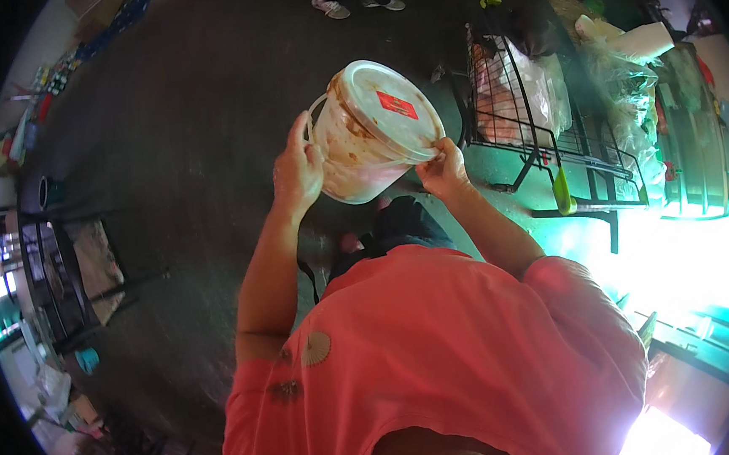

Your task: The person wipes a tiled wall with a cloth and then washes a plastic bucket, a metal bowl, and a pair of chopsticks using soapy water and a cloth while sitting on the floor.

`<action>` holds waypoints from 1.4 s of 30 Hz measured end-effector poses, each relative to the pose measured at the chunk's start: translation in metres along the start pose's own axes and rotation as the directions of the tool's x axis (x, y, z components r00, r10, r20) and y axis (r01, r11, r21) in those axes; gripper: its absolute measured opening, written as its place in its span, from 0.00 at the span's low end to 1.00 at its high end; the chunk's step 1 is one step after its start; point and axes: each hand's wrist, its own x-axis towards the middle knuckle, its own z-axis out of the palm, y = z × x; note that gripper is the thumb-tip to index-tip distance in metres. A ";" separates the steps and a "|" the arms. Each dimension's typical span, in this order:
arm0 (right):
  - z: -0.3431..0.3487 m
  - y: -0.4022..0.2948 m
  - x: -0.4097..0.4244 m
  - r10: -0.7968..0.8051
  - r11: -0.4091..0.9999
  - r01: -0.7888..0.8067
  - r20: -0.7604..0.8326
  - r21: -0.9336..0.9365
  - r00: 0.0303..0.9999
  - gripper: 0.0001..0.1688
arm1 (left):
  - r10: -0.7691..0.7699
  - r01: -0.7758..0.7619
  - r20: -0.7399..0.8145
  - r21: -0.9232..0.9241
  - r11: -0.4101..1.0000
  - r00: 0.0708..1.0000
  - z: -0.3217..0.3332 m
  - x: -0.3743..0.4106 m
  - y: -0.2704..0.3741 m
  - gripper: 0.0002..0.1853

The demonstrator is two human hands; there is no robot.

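Observation:
In front of my chest I hold a white plastic bucket (346,152), tilted, off the floor. Its round lid (374,79) sits on top and bears a red label (397,105) with writing. Brown stains mark the wall below the lid. My left hand (298,172) grips the bucket's left side, by the white handle (315,107), with its fingers partly hidden. On the right, my right hand (446,170) pinches the rim near the lid's edge, thumb on top. The bucket's contents are hidden.
A black wire cart (525,121) holding plastic bags stands right of me. Beyond it are clear plastic wrapping (622,101) and a white roll (643,42). Another person's shoes (331,8) are on the dark floor (202,80) ahead. A chair (98,271) stands left; glare comes through a doorway (690,255).

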 end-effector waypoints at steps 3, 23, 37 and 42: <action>0.040 -0.007 0.038 -0.058 0.998 0.055 0.058 0.038 0.997 0.12 | 0.093 -0.109 0.194 0.073 0.991 0.977 0.002 0.063 -0.016 0.25; 0.185 -0.122 0.339 -0.317 0.926 0.367 -0.339 0.092 0.886 0.19 | -0.914 0.944 0.238 -0.089 0.317 0.329 -0.129 0.205 -0.433 0.20; 0.285 -0.275 0.432 -0.261 0.853 0.472 -0.599 0.224 0.757 0.16 | -0.619 0.518 0.352 0.344 0.783 0.702 -0.076 0.708 -0.282 0.23; 0.240 -0.352 0.488 -0.549 0.818 0.561 -0.461 -0.127 0.697 0.15 | -0.551 0.522 0.397 0.191 0.832 0.734 0.054 0.825 -0.182 0.25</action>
